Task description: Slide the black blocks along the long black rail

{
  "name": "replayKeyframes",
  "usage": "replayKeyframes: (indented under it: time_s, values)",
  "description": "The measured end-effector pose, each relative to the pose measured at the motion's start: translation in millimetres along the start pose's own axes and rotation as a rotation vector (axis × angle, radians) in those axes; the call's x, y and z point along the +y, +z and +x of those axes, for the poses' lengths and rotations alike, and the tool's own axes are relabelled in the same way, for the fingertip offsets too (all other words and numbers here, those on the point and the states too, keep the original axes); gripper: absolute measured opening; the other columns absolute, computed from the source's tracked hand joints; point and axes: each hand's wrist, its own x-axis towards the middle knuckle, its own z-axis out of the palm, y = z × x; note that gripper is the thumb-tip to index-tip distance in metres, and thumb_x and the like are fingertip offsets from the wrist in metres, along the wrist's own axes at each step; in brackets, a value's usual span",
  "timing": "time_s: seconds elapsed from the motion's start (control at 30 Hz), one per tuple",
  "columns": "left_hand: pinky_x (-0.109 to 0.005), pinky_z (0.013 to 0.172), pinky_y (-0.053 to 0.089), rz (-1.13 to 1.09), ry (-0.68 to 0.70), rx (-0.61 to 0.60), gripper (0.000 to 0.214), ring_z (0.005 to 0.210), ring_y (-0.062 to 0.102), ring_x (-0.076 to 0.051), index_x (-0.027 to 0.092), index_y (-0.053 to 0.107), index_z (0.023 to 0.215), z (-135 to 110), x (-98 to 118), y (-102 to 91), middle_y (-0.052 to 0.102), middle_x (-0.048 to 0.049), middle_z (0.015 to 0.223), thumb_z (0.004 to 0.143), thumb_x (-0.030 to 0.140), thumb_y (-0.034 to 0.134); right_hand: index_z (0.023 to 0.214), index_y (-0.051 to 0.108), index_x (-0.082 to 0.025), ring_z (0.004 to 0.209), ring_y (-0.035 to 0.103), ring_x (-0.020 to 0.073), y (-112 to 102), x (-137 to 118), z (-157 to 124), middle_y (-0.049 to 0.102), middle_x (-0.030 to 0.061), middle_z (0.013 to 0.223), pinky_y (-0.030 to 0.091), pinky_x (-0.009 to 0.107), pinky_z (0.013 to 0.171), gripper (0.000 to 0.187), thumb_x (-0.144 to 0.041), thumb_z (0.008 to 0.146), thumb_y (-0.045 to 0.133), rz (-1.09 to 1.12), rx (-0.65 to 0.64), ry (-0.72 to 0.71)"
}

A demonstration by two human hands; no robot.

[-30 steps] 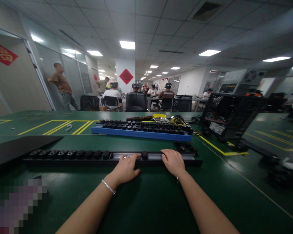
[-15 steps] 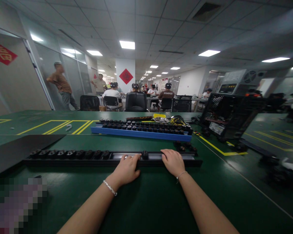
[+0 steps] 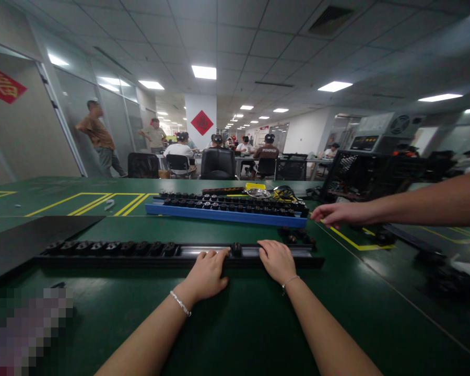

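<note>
one black plastic-looking cylinder (image 3: pixel 237 250), lower centre, just right of our nearer, unclenched left hand (image 3: pixel 208 274); our right hand (image 3: pixel 278 260), grip unclear.

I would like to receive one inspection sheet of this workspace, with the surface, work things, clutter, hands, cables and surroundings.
Surface: green table, marked with yellow lines.
Work things: black rail, holding a row of dark parts at its left; one lone part sits between the hands.
Clutter: blue tray of similar parts; loose parts near its right end; black board; computer case.
Hands: left hand and right hand at the rail, either side of the lone part; another person's hand near the tray's right end.
Cables: apparent black-and-yellow tangle behind the tray.
Surroundings: people sitting and standing beyond; ceiling lights on.
</note>
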Motion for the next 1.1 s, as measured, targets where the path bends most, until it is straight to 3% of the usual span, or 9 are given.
replayKeyframes:
  time_s: [0.23,0.37,0.5,1.1]
  values:
    - [-0.045,0.1,0.031,-0.001,0.005,0.019,0.073,0.119,0.044,-0.028,0.02,0.03,0.138,1,0,1.6,0.051,-0.0088,0.132,0.07,0.032,0.054,0.118,0.058,-0.021,0.114,0.05,0.0177,4,-23,1,0.06,0.006,0.123,0.03,0.036,0.1,0.039,-0.031,0.09,0.034,0.184,-0.003,-0.038]
    - [-0.045,0.1,0.03,0.004,0.004,0.012,0.072,0.121,0.042,-0.028,0.021,0.032,0.137,2,0,2.5,0.048,-0.0083,0.136,0.07,0.032,0.053,0.121,0.055,-0.027,0.119,0.047,0.0214,8,-54,0,0.058,0.0037,0.126,0.022,0.051,0.104,0.038,-0.038,0.088,0.04,0.26,-0.034,0.003]
    - [-0.046,0.102,0.028,0.0,0.012,0.005,0.07,0.124,0.038,-0.029,0.021,0.034,0.136,2,0,1.4,0.044,-0.0074,0.141,0.07,0.033,0.053,0.117,0.057,-0.03,0.12,0.045,0.0239,13,-72,-1,0.059,0.0037,0.123,0.022,0.054,0.102,0.036,-0.041,0.085,0.045,0.236,-0.024,0.082]
    - [-0.049,0.107,0.02,0.012,0.013,0.01,0.067,0.134,0.027,-0.028,0.02,0.035,0.134,1,-1,5.2,0.041,-0.0092,0.142,0.071,0.033,0.053,0.103,0.06,-0.027,0.105,0.053,0.02,16,-68,-1,0.065,0.003,0.107,0.021,0.047,0.102,0.027,-0.03,0.081,0.046,0.222,0.096,0.128]
